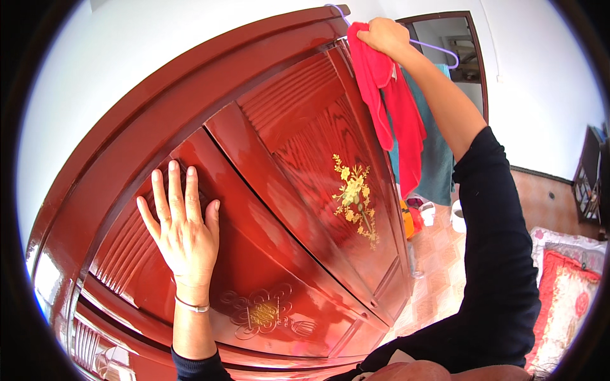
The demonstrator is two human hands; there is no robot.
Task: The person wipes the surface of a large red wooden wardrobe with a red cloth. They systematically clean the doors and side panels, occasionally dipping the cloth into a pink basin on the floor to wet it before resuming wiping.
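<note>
A tall, glossy red-brown wooden wardrobe [267, 200] with carved panels and a yellow flower design fills the middle. My left hand [183, 224], fingers spread and back toward the camera, is at the wardrobe's left door; whether the palm touches it I cannot tell. Up at the wardrobe's top right corner, my right hand [383, 35] grips a bunched red cloth [405, 133], whose ends hang down beside the side panel. A purple clothes hanger [436, 47] shows on both sides of that hand, and a teal towel [431, 152] hangs from it behind the red cloth.
Behind the towel stands a dark-framed doorway [482, 90] in the white wall. White containers [458, 216] and an orange item [406, 220] lie on the tiled floor beyond the wardrobe. Patterned bedding [567, 285] is at lower right, with a dark shelf unit [588, 176] at the far right.
</note>
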